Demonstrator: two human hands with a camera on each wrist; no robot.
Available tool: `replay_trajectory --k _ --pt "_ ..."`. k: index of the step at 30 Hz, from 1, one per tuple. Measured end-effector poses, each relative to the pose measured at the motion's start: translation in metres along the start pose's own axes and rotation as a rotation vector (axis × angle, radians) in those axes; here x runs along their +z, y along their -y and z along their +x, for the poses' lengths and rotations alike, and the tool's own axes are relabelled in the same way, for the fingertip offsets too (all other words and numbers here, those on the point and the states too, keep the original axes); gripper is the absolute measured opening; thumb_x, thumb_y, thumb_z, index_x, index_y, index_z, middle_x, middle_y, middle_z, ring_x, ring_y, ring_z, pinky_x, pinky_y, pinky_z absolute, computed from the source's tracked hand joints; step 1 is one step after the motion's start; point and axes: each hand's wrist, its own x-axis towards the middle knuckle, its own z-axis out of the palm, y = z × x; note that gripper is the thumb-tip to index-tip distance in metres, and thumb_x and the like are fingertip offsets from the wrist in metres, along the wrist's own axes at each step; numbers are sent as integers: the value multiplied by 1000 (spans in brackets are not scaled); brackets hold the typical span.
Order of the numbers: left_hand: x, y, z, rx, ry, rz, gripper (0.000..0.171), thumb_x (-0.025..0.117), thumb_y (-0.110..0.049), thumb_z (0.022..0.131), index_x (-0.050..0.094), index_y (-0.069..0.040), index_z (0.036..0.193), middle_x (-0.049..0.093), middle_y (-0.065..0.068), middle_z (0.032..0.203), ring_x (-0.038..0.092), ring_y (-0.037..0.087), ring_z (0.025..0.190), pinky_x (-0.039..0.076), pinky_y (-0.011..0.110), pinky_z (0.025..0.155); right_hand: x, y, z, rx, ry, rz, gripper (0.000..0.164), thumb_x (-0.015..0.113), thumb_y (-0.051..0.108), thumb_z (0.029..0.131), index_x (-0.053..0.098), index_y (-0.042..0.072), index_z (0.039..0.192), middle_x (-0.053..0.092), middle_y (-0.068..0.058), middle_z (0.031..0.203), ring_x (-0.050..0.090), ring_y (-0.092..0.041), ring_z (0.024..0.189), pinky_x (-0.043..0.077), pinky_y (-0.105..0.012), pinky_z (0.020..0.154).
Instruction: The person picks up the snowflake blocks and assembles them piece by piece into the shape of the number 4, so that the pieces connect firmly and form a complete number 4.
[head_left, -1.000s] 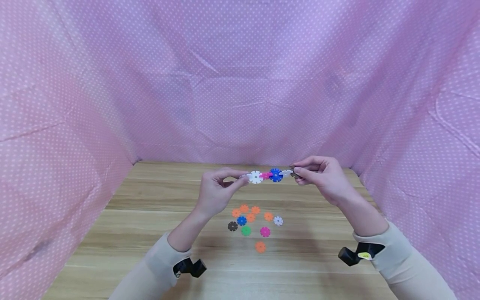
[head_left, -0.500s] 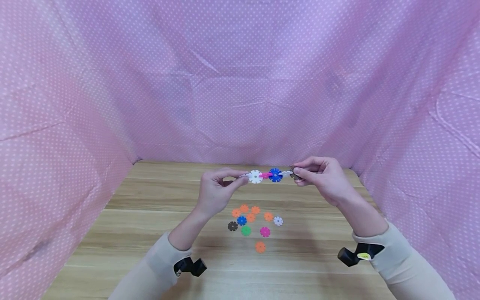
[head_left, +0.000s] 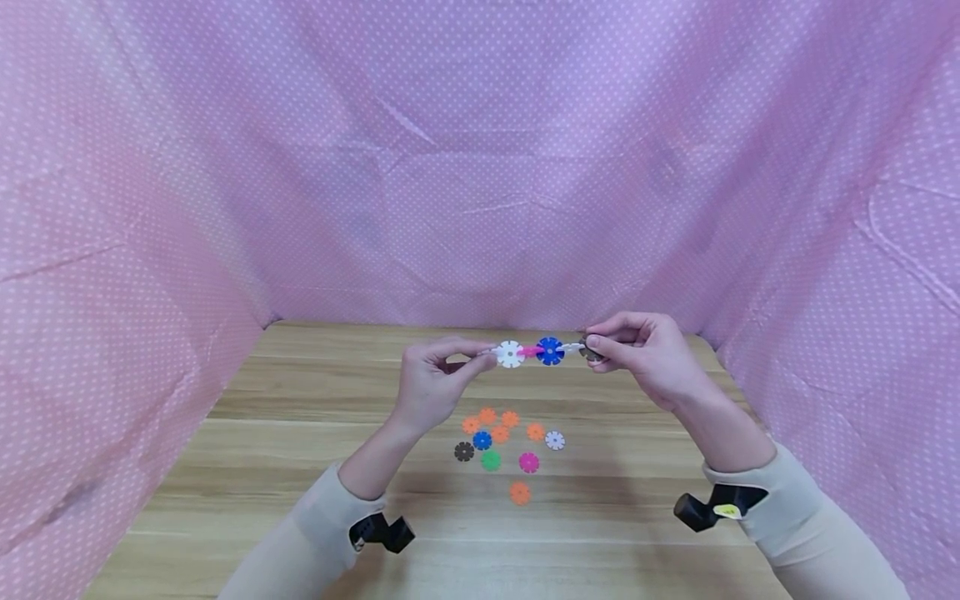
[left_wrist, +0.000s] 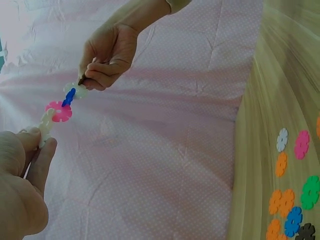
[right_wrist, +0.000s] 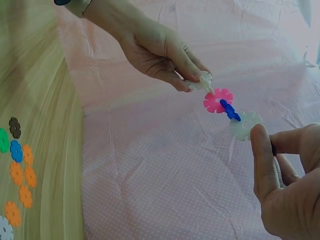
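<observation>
A chain of interlocked notched plastic discs is stretched between both hands above the table. From left to right it runs white, white [head_left: 511, 354], pink [right_wrist: 218, 100], blue [head_left: 550, 351], white [right_wrist: 246, 125] and dark brown [head_left: 591, 348], neighbours set crosswise. My left hand [head_left: 435, 382] pinches the white disc at the left end between thumb and fingers. At the other end my right hand [head_left: 654, 358] pinches the brown disc, partly hidden by the thumb. In the right wrist view, the left-end white disc [right_wrist: 194, 84] is partly covered by the left fingers.
Loose discs lie on the wooden table [head_left: 315, 517] below the hands: several orange [head_left: 520, 493], one blue [head_left: 482, 440], one brown [head_left: 464, 452], one green [head_left: 491, 460], one pink [head_left: 528, 462] and one white [head_left: 555, 440]. A pink dotted curtain [head_left: 480, 208] surrounds the table's back and sides.
Both hands stay almost still with the chain between them. The brown disc at the right end shows slightly more of its face than a second ago.
</observation>
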Motion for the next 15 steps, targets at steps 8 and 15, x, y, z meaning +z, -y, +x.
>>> replay_trajectory --k 8,15 --pt "4 3 -3 8 19 -96 13 75 7 93 72 14 105 76 25 101 78 9 94 69 32 82 5 -3 1 10 5 10 32 61 -16 98 78 11 96 81 -2 97 81 -14 82 69 -29 74" --pt "25 1 -4 -111 118 -320 22 55 4 105 50 13 124 64 16 131 74 8 104 66 29 95 16 -4 2 48 -2 28 28 62 -13 99 75 11 98 81 -2 95 81 -14 86 69 -29 80"
